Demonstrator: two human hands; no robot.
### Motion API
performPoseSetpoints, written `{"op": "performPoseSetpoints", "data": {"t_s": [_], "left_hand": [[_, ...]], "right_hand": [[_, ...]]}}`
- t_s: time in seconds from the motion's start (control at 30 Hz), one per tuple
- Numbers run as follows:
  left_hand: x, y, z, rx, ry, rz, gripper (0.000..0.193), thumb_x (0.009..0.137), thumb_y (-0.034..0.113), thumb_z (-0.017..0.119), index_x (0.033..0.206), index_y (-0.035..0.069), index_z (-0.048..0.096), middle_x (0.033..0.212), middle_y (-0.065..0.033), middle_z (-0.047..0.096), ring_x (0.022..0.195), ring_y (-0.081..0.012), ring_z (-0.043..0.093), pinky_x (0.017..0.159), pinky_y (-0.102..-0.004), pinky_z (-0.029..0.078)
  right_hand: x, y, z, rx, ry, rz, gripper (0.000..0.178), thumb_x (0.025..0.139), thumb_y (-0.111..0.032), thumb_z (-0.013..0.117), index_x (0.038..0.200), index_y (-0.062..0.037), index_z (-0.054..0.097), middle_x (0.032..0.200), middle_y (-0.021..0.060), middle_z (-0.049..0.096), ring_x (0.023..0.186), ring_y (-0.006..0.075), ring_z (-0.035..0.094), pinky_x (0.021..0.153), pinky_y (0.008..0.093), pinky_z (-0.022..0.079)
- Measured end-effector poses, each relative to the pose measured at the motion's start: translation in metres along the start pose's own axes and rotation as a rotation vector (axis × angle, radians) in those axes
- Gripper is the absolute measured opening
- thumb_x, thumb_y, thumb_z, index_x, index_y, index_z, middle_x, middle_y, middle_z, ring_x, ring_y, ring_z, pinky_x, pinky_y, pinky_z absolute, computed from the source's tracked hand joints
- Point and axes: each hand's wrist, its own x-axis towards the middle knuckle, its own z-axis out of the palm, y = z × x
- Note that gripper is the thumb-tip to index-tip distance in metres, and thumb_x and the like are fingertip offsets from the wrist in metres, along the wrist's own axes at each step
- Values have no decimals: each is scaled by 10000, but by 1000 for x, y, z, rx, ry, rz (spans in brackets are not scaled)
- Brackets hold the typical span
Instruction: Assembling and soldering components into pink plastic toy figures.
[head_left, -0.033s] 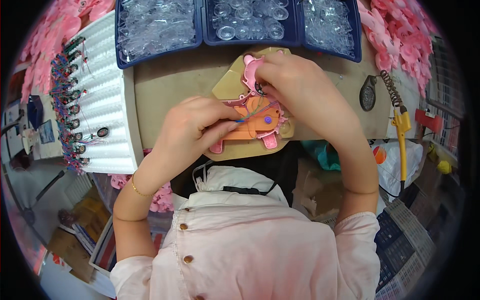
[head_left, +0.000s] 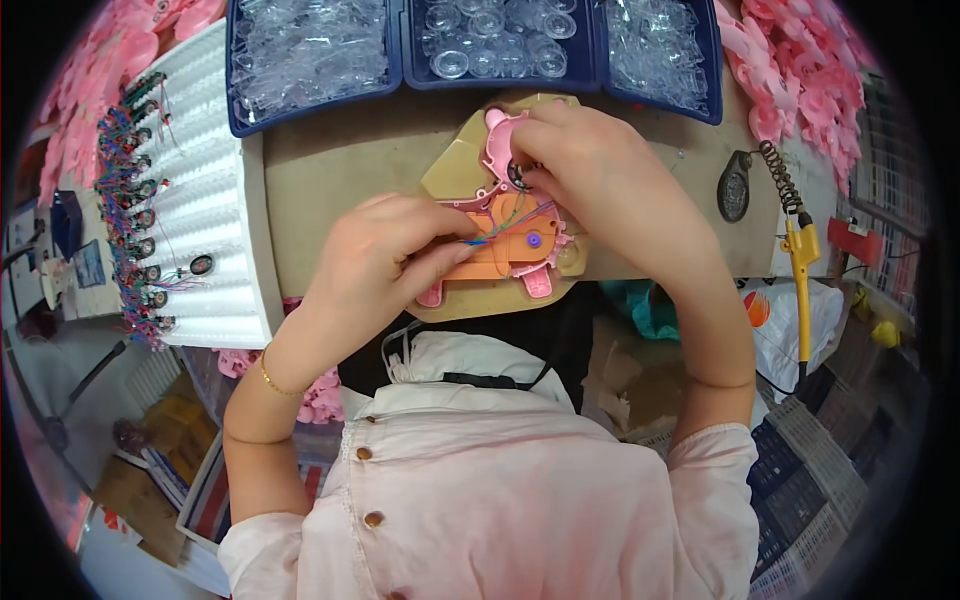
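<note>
A pink plastic toy shell half (head_left: 541, 284), shaped like a four-legged animal, lies in a tan holding fixture (head_left: 455, 172). Inside it sits an orange plastic box (head_left: 500, 262) with a small purple round piece (head_left: 534, 240) on it. Thin coloured wires (head_left: 508, 224) cross over the box. My left hand (head_left: 395, 245) pinches the blue ends of these wires between thumb and forefinger. At the upper part of the shell, my right hand (head_left: 570, 150) has its fingers closed by a small dark round part (head_left: 516, 175); its fingertips are partly hidden, so what they grip is unclear.
Blue bins (head_left: 403, 60) of clear plastic parts line the far edge. On the left, a white ridged tray (head_left: 215, 200) holds wired round components. A yellow-handled tool (head_left: 803, 285) and a coiled spring (head_left: 782, 175) are at right. Pink shells (head_left: 790, 70) are piled beyond.
</note>
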Motion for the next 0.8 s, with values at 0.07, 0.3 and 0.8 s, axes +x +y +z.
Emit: {"op": "performPoseSetpoints", "data": {"t_s": [0.07, 0.3, 0.8], "left_hand": [[1, 2, 3, -5, 38, -49, 132, 752, 107, 677, 862, 44, 641, 775, -86, 626, 691, -249, 580, 673, -340, 455], [-3, 2, 2, 81, 64, -3, 133, 744, 118, 689, 830, 43, 622, 785, -79, 628, 691, -246, 580, 653, -335, 457], [-12, 1, 12, 228, 145, 86, 174, 744, 123, 688, 887, 48, 620, 817, -82, 636, 728, -245, 606, 648, -330, 483]], "right_hand": [[2, 4, -2, 64, 13, 26, 97, 704, -28, 592, 777, -12, 530, 768, 130, 540, 743, 321, 544, 629, 386, 442], [8, -8, -10, 33, -69, 59, 97, 707, -36, 603, 753, -17, 520, 667, 152, 535, 634, 312, 554, 567, 373, 443], [-38, 6, -6, 188, -44, 2, 200, 732, -142, 670, 899, -45, 614, 934, 66, 556, 898, 258, 516, 797, 348, 420]]}}
